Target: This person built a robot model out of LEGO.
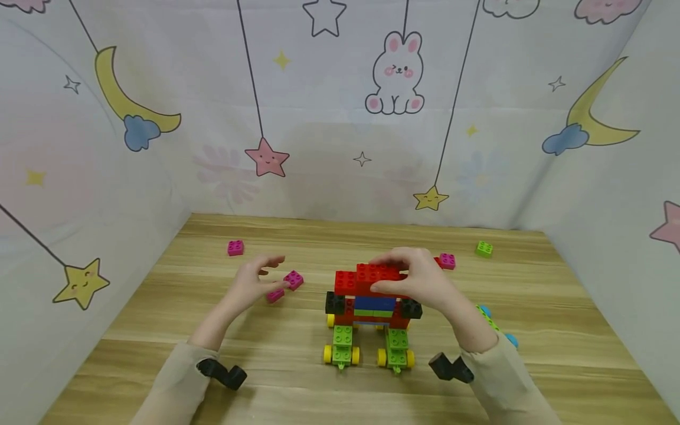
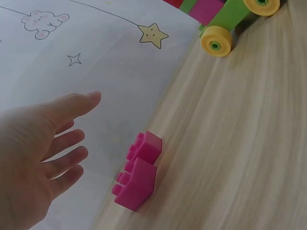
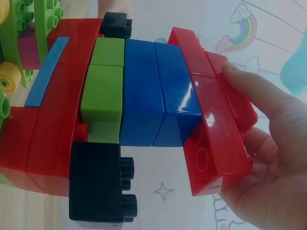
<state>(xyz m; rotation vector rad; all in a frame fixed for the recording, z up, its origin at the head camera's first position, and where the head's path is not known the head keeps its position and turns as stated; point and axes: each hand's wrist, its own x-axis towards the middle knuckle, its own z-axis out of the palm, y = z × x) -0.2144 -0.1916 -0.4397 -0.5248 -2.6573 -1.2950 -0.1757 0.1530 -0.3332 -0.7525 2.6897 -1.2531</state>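
Observation:
A building-block vehicle stands on the table, with green wheeled bases, yellow wheels, red, green and blue bricks and a black brick on either side. Red bricks form its top. My right hand grips the uppermost red brick between thumb and fingers; its palm side is toward the studs. My left hand hovers with fingers spread and loosely bent, holding nothing. Two pink bricks lie on the table close by it, apart from the fingers in the left wrist view.
Another pink brick lies at the back left. Near the back right are a pink brick, partly beside a red one, and a lime green brick. A green piece with blue wheels sits behind the right forearm. Printed cloth walls surround the table.

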